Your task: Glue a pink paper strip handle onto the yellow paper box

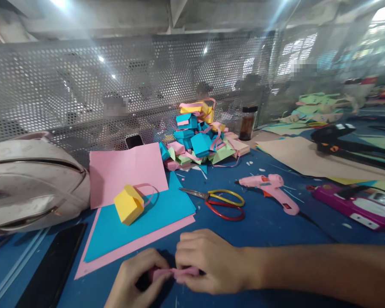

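Note:
Low at the front of the blue table, my left hand (141,276) and my right hand (208,263) meet around a small pink paper piece (186,272). Fingers of both hands pinch it from either side, and much of it is hidden behind them. Just beyond lie stacked blue (167,214) and pink paper sheets (128,171). On them rests a small yellow paper box (128,205) with a thin pink strip for a handle. Scissors (211,199) with one yellow and one red handle lie partly open behind my right hand.
A pink glue gun (272,188) and a purple power strip (353,205) lie to the right. Folded paper boxes (200,143) are heaped at the back beside a dark jar (248,124). A pale bag (35,184) and black phone (54,265) occupy the left. A perforated metal screen (131,72) stands behind.

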